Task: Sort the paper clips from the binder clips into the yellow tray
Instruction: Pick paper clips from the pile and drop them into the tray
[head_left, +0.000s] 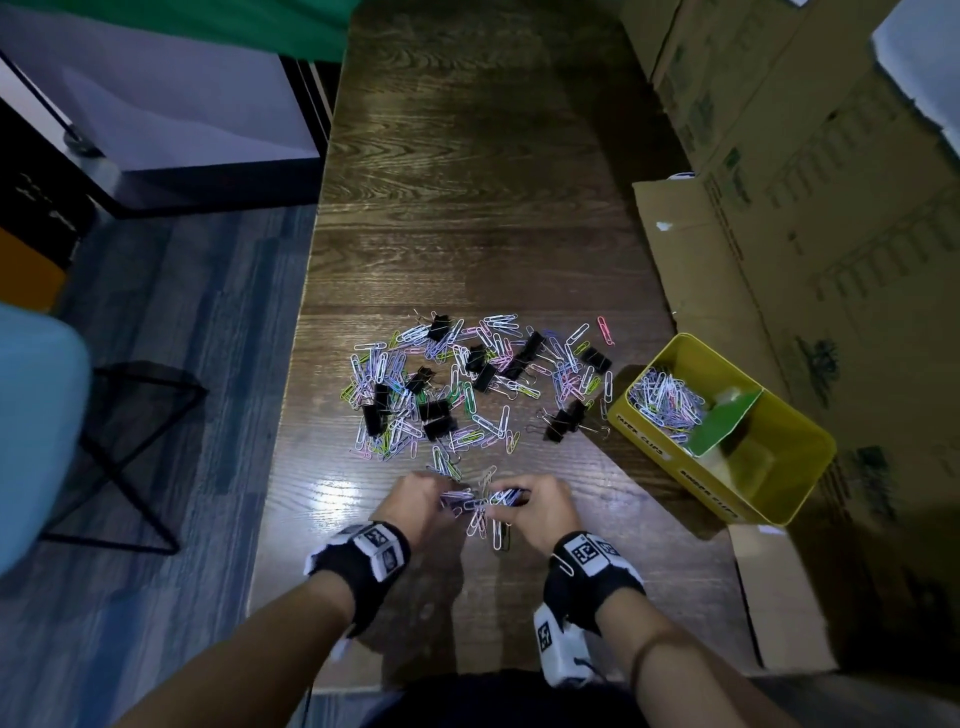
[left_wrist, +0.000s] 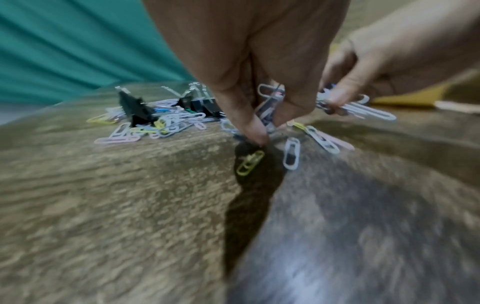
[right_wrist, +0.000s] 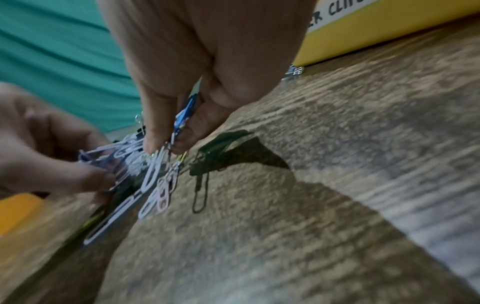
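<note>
A mixed pile of coloured paper clips (head_left: 470, 387) and black binder clips (head_left: 435, 410) lies on the dark wooden table (head_left: 467, 208). The yellow tray (head_left: 779, 491) stands at the right, with paper clips (head_left: 665, 402) in its far compartment. Near the table's front edge my left hand (head_left: 418, 499) pinches a bunch of paper clips (left_wrist: 270, 107) between curled fingers. My right hand (head_left: 535, 501) pinches another bunch (right_wrist: 182, 121), close beside the left. A few clips (head_left: 491, 527) dangle or lie below both hands.
Cardboard boxes (head_left: 805, 182) line the table's right side, right behind the tray. A green card divider (head_left: 724, 423) splits the tray. A small box (head_left: 779, 597) sits at the front right. A blue chair (head_left: 36, 431) stands to the left on the floor.
</note>
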